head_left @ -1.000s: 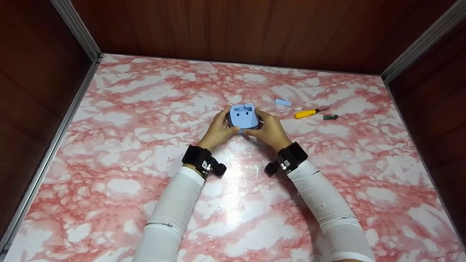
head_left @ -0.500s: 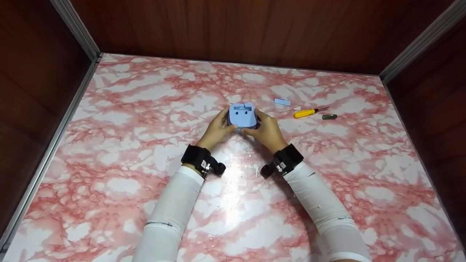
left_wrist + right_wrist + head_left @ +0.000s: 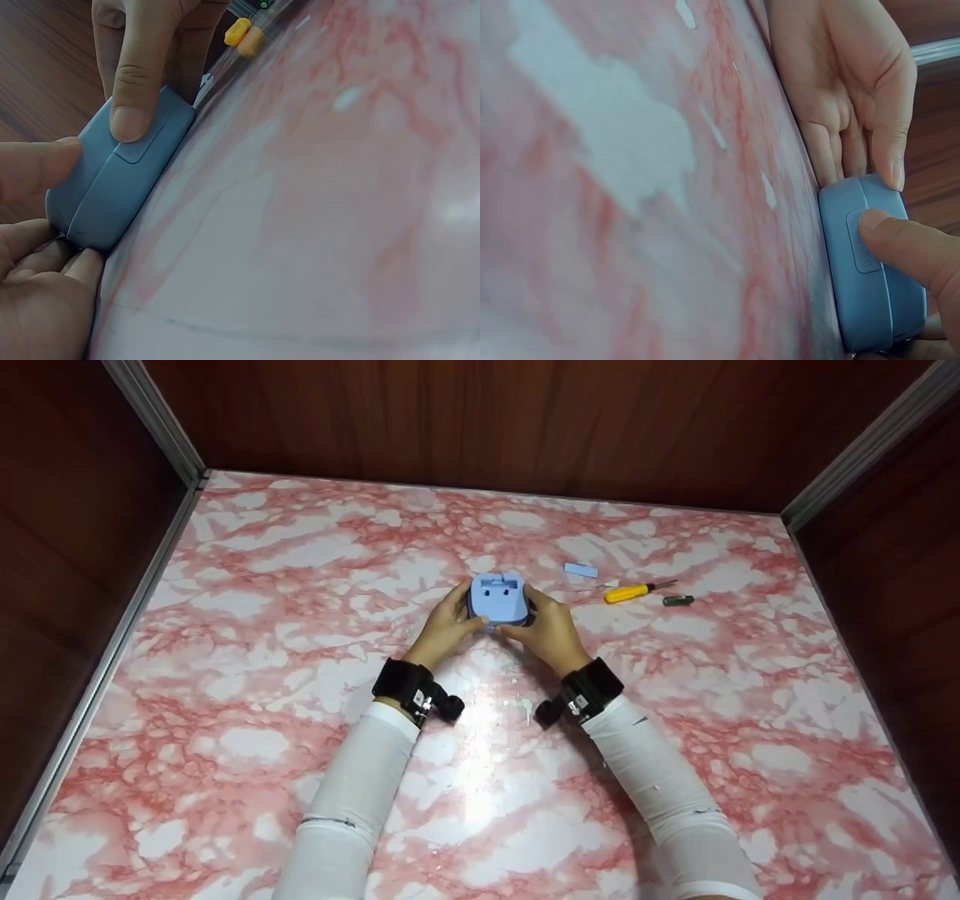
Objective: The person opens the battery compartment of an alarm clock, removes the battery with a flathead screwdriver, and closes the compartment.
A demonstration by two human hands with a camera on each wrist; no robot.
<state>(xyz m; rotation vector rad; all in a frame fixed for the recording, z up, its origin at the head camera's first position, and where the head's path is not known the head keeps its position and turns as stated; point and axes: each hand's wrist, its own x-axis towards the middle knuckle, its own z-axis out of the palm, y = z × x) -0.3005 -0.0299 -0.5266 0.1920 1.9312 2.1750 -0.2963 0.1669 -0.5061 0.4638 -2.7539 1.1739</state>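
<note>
Both hands hold a light-blue plastic case (image 3: 499, 604) with rounded corners at the middle of the table. Its upper face has a recessed slot along the far edge and two dark round holes. My left hand (image 3: 445, 624) grips the left side, its thumb on the near edge. Opposite it, my right hand (image 3: 553, 631) grips the right side. In the right wrist view the right thumb (image 3: 907, 244) lies on a small outlined panel (image 3: 862, 244) in the side of the blue case (image 3: 855, 300). The fingertips behind the case are partly hidden.
A small flat light-blue strip (image 3: 580, 570) lies beyond the right hand. Right of it are a yellow-handled screwdriver (image 3: 630, 593) and a short dark-green piece (image 3: 678, 601). Dark wood-grain panels (image 3: 480, 427) border the marbled red-and-white table (image 3: 300, 555) at the back and sides.
The right hand and forearm have shifted slightly left, and the case has shifted slightly left with the hands. Both hands keep their hold on it.
</note>
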